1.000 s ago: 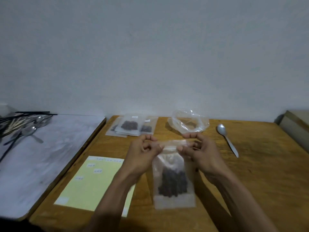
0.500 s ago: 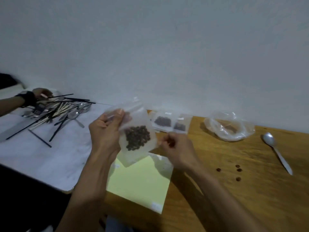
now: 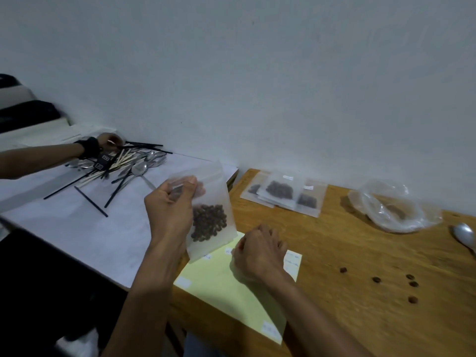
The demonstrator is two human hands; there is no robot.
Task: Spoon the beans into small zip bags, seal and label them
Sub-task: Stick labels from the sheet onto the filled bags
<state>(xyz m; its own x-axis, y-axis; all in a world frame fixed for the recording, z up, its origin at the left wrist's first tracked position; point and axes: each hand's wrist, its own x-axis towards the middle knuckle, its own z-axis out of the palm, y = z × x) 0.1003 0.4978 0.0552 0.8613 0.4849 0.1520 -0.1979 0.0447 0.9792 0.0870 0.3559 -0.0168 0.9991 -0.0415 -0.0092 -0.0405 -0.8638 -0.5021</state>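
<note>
My left hand (image 3: 168, 215) holds a small frosted zip bag (image 3: 210, 215) up by its top left corner; dark beans sit in its lower half. My right hand (image 3: 257, 253) rests curled on the yellow label sheet (image 3: 226, 287), fingertips pinching at a white label near the sheet's top edge. Several filled, labelled bags (image 3: 284, 193) lie stacked by the wall. A crumpled clear plastic bag (image 3: 394, 208) with a few beans sits at the right, a metal spoon (image 3: 463, 235) beside it. Several loose beans (image 3: 376, 279) lie on the wooden table (image 3: 360, 318).
To the left stands a white table (image 3: 64, 215) with a pile of spoons and black and wooden sticks (image 3: 123, 166). Another person's hand with a black wrist strap (image 3: 103, 145) reaches into that pile. A plain wall runs close behind both tables.
Both hands left the bag's zip edge. My left hand lifted the bag up and left; my right hand dropped onto the yellow sheet. The view swung left, revealing another person's arm.
</note>
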